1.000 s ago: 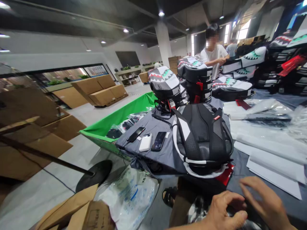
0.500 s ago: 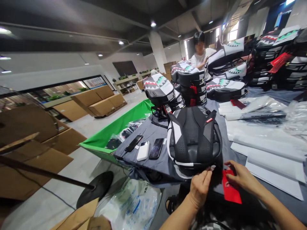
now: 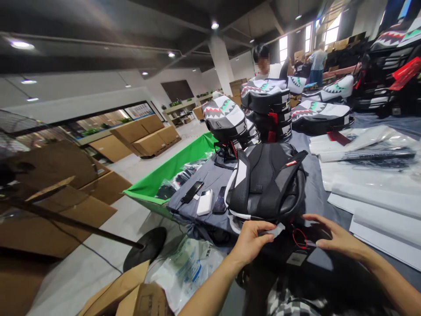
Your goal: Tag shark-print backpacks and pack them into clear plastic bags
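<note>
A black backpack (image 3: 263, 184) with white edging lies straps-up at the table's near edge. My left hand (image 3: 251, 243) is at its bottom edge, thumb and fingers closed on a small piece of translucent plastic (image 3: 279, 230). To the right, my right hand (image 3: 338, 241) has thumb and fingers apart, with nothing between them. A thin red loop of cord (image 3: 299, 238) hangs between the hands, touching neither. Below it shows a pale label (image 3: 296, 259), its print too small to read.
Two dark phones (image 3: 192, 192) and a white power bank (image 3: 205, 202) lie left of the backpack. Shark-mouth backpacks (image 3: 265, 94) are stacked behind. Plastic bags (image 3: 371, 175) cover the right side. A green-lined bin (image 3: 148, 188) adjoins the table. A person (image 3: 263, 66) stands beyond.
The red tag by my right hand is out of sight, and a red cord loop and pale label show. My right hand has opened. The view has shifted slightly.
</note>
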`<state>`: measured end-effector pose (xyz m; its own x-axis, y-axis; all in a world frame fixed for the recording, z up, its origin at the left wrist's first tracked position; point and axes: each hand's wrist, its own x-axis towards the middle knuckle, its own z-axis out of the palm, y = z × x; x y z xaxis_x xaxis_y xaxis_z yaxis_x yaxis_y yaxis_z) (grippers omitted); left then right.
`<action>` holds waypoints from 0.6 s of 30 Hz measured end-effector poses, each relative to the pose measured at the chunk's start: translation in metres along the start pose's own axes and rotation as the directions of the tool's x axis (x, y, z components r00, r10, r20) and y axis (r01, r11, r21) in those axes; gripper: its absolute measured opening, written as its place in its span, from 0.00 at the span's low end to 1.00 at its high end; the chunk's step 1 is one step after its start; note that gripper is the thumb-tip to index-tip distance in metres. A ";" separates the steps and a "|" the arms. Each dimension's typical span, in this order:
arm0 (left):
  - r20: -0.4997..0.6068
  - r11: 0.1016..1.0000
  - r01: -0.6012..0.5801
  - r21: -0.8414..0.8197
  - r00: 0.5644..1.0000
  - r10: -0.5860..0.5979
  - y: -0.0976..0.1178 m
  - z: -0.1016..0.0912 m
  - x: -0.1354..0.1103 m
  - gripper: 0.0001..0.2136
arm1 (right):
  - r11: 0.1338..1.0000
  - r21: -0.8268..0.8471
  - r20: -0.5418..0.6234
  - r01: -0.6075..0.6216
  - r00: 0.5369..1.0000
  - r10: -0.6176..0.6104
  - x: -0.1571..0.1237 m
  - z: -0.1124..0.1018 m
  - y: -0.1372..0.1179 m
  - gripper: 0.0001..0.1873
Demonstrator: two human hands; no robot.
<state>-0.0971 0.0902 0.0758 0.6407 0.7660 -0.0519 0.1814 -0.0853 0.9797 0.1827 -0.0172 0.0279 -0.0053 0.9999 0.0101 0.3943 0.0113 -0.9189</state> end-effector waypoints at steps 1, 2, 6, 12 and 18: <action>0.018 1.000 0.004 -0.019 1.000 -0.003 0.011 -0.004 0.002 0.12 | 0.998 0.004 0.050 0.060 0.997 -0.060 0.009 0.003 0.003 0.45; 0.028 0.999 0.008 -0.032 1.000 -0.007 0.023 -0.008 0.004 0.13 | 0.992 -0.011 0.107 0.123 0.987 -0.122 0.017 0.008 0.004 0.42; 0.031 0.997 0.030 -0.070 0.999 -0.028 0.065 -0.025 0.013 0.15 | 0.964 -0.065 0.053 0.256 0.966 -0.253 0.029 0.034 -0.012 0.23; 0.047 0.999 0.038 -0.022 0.998 -0.037 0.031 -0.024 0.019 0.16 | 0.952 0.298 -0.184 0.067 0.983 -0.012 -0.007 0.023 -0.026 0.24; -0.018 0.913 -0.190 0.361 0.977 0.210 -0.064 -0.004 0.000 0.13 | 0.997 -0.048 -0.028 -0.052 0.998 0.051 -0.048 0.042 -0.003 0.18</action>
<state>-0.1116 0.0976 0.0139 0.6512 0.7421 0.1587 0.3129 -0.4531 0.8347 0.1429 -0.0653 0.0137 0.0401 0.9989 -0.0257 0.4378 -0.0407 -0.8982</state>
